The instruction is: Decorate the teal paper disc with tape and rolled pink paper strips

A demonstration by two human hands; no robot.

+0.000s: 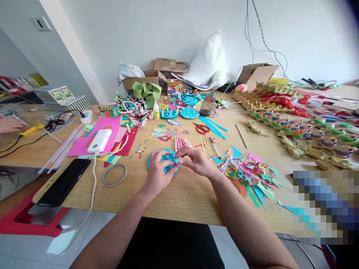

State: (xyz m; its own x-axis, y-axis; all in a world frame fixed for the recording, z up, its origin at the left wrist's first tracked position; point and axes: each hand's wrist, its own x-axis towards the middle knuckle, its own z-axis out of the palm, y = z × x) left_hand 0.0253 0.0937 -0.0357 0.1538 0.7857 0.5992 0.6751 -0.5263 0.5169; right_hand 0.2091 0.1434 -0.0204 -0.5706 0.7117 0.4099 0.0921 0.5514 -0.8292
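A round blue disc (150,161) lies on the table in front of me, partly covered by my hands. My left hand (159,171) is curled over it, with the fingers on its top and the thumb toward its right side. At the disc's right edge, my right hand (194,160) has its thumb and fingertips drawn together; whatever is between them is too small to make out. Just behind the hands are pink twisted strips (182,143), colourful paper fish (165,138) and small paper dots (140,150).
Red-handled scissors (202,129), a pen (215,147) and a glue bottle (156,110) stand or lie farther back. Paper scraps (254,175) pile up at right. A power bank (100,141), a phone (64,183) and a tape ring (114,175) are at left. Another person's hand (11,124) shows far left.
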